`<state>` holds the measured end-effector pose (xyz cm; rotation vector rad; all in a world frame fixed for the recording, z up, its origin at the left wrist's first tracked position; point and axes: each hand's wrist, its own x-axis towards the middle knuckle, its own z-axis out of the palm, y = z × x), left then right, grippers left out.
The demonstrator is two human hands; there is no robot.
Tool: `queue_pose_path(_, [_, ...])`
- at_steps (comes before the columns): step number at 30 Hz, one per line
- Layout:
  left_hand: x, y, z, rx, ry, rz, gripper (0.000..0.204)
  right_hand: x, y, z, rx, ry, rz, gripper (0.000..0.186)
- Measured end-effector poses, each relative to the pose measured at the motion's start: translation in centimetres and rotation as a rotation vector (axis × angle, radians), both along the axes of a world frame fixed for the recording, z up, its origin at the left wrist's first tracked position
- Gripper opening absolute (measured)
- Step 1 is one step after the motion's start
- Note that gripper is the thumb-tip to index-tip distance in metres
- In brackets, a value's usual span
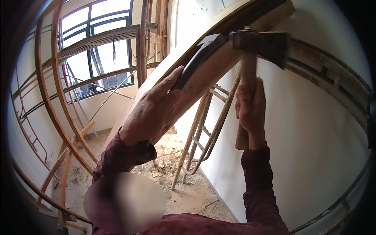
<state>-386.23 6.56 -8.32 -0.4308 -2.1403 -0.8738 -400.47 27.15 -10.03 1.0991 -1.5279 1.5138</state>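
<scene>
1. The left hand (152,109) holds a dark metal bar (192,66) with a bent upper end; one digit lies along its side, and the remaining fingers are largely hidden, so their exact placement cannot be told.
2. The right hand (252,107) grips a hatchet (260,43) by its wooden handle, fingers curled around it and pressed together.
3. The hatchet's head is above the right hand, its broad blade toward the right and its blunt end just beside the bar's bent end.
4. The bar slants over a long wooden piece (213,72), which runs from upper right to lower left beneath the left hand.
5. Below, a ladder-like metal frame (213,125) leans near a pale wall (305,129).
6. Rubble (158,166) litters the floor (192,199); scaffolding (46,78) stands at left before a window (94,35).
</scene>
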Motion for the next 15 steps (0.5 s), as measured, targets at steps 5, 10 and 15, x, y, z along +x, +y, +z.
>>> queue_pose_path(5, [-0.1,0.2,0.3,0.015,0.004,-0.071,0.046,4.1,2.4,4.2,-0.539,0.16,0.062,0.034])
queue_pose_path(10, [-0.4,0.0,0.0,0.043,-0.016,-0.077,0.046,1.1,1.3,2.6,-0.108,-0.045,0.014,0.03])
queue_pose_path(15, [-0.8,-0.5,-0.3,0.099,-0.034,-0.104,0.047,0.3,2.1,1.8,0.188,0.013,-0.169,0.029])
